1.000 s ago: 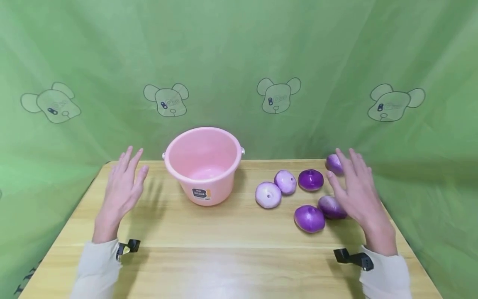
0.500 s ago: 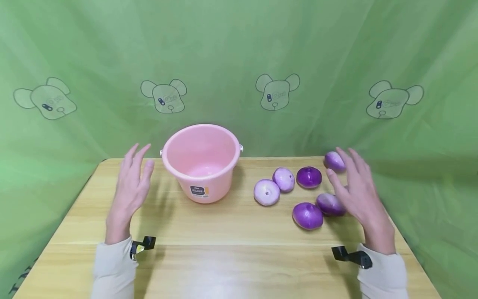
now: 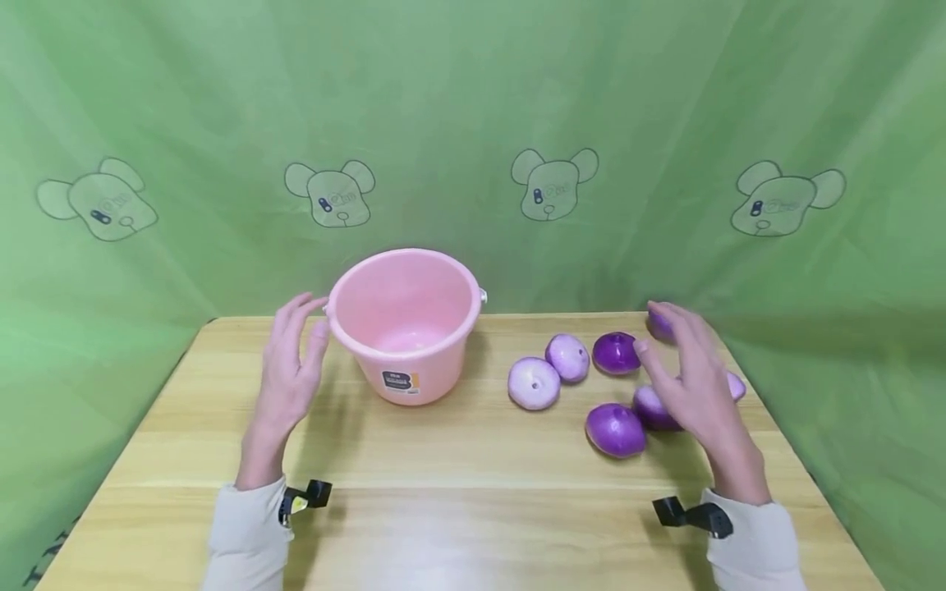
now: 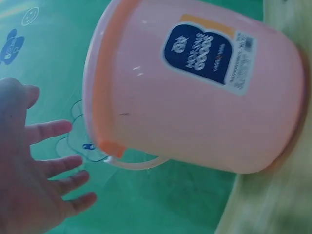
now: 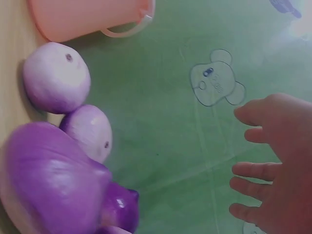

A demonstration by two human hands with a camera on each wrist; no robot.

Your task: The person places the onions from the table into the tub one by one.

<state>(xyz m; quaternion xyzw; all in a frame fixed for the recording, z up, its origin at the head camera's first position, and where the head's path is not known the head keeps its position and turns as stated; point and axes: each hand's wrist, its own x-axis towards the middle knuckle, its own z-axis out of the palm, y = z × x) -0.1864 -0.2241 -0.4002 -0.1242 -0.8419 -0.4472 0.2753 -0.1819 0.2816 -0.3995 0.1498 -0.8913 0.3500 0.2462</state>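
A pink bucket [image 3: 414,373] stands upright on the table, its inside bare. My left hand [image 3: 290,369] is in the air at its left, fingers loosely extended. The left wrist view shows a gap between those fingertips and the bucket's rim [image 4: 92,92]. Several purple onions lie to the right of the bucket, among them two pale ones [image 3: 534,384] and a darker one [image 3: 616,430]. Over the rightmost onions hovers my right hand [image 3: 698,386], partly covering them. Its fingers are spread and hold nothing in the right wrist view, where a large onion [image 5: 53,175] is near the camera.
A light wooden table [image 3: 443,509] carries everything. Behind it and at both sides hangs a green cloth [image 3: 443,98] printed with mouse heads. The bucket's white handle [image 4: 139,165] hangs down on its far side.
My left hand has moved right, up to the bucket's side. My right hand has shifted slightly left, uncovering part of an onion at the far right. Bucket and onions stay put.
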